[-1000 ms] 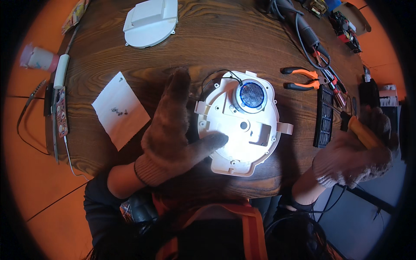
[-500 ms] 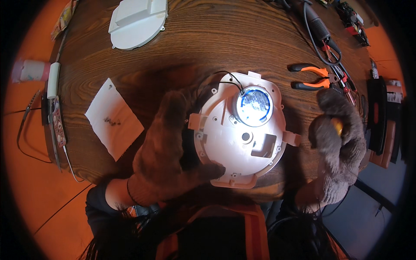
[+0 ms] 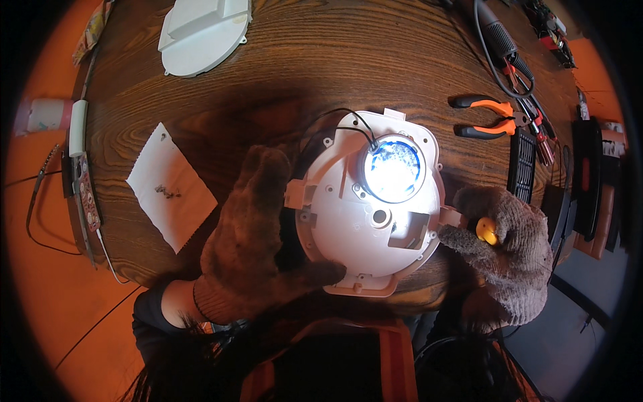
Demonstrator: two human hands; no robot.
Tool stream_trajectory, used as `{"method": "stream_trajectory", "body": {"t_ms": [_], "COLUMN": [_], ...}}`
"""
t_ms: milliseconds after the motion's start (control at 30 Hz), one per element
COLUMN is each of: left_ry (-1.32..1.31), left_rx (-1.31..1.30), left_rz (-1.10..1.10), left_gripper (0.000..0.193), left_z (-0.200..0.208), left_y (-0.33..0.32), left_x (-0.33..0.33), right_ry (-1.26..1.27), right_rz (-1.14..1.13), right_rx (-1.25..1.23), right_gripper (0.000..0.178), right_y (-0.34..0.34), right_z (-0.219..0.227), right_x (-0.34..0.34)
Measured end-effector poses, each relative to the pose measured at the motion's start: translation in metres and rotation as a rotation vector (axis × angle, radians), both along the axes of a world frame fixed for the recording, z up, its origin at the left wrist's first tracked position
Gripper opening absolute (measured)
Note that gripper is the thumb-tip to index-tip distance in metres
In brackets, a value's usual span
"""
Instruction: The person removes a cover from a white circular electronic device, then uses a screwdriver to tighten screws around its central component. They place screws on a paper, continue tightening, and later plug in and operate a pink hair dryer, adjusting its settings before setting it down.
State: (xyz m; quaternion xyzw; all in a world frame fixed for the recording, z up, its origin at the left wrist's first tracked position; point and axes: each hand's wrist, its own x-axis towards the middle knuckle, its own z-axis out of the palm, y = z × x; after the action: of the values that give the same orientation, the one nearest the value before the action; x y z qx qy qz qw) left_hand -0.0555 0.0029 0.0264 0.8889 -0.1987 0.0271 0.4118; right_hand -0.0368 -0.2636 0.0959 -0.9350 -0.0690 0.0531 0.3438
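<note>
A rounded white plastic housing (image 3: 341,238) lies on the wooden table in front of me, with tabs around its rim. Set into its upper part is a round, blue-edged component (image 3: 394,169), washed out by bright glare and joined to two black wires. My gloved left hand (image 3: 251,248) grips the housing at its left, thumb over the lower rim and fingers along the side. In my gloved right hand (image 3: 506,251), beside the housing's right tab, is a yellow-handled tool (image 3: 487,230); its working end is hidden. The right fingers are closed around it.
A white paper (image 3: 175,208) with several small dark screws lies at left. The matching white cover (image 3: 204,40) sits at the far left. Orange-handled pliers (image 3: 492,117) and a black corded tool (image 3: 497,40) lie at right, near a black slotted strip (image 3: 522,164).
My right hand has come left and down to the housing's right edge, with the yellow-handled tool in it. My left hand stays on the housing. The view has shifted slightly.
</note>
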Motion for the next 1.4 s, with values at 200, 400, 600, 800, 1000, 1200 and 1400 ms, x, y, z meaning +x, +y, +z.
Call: {"method": "stream_trajectory", "body": {"t_ms": [200,400,600,800,1000,1200,1400], "left_ry": [0.02,0.08,0.033,0.029,0.027,0.016,0.088], "left_rx": [0.026,0.068,-0.015,-0.053,-0.07,-0.082,0.059], "left_rz": [-0.047,-0.143,-0.018,-0.006,0.005,-0.037,-0.094], "left_gripper": [0.108,0.115,0.109,0.11,0.111,0.11,0.115], "left_z": [0.002,0.005,-0.001,-0.002,-0.004,-0.004,0.003], "left_y": [0.001,0.006,0.003,0.005,0.004,0.003,0.007], "left_x": [0.003,0.004,-0.001,-0.002,-0.002,0.001,0.0], "right_ry": [0.126,0.102,0.082,0.098,0.048,0.061,0.102], "right_rz": [-0.066,0.001,-0.065,-0.028,0.05,0.054,0.019], "right_rx": [-0.017,-0.078,-0.173,-0.238,-0.26,-0.205,-0.161], "right_gripper": [0.027,0.028,0.032,0.037,0.038,0.037,0.034], "right_y": [0.001,0.001,0.01,0.012,0.005,0.006,0.012], "right_z": [0.004,0.002,0.003,0.004,-0.001,-0.002,0.002], "right_x": [-0.002,0.001,0.003,0.004,0.003,0.003,0.006]}}
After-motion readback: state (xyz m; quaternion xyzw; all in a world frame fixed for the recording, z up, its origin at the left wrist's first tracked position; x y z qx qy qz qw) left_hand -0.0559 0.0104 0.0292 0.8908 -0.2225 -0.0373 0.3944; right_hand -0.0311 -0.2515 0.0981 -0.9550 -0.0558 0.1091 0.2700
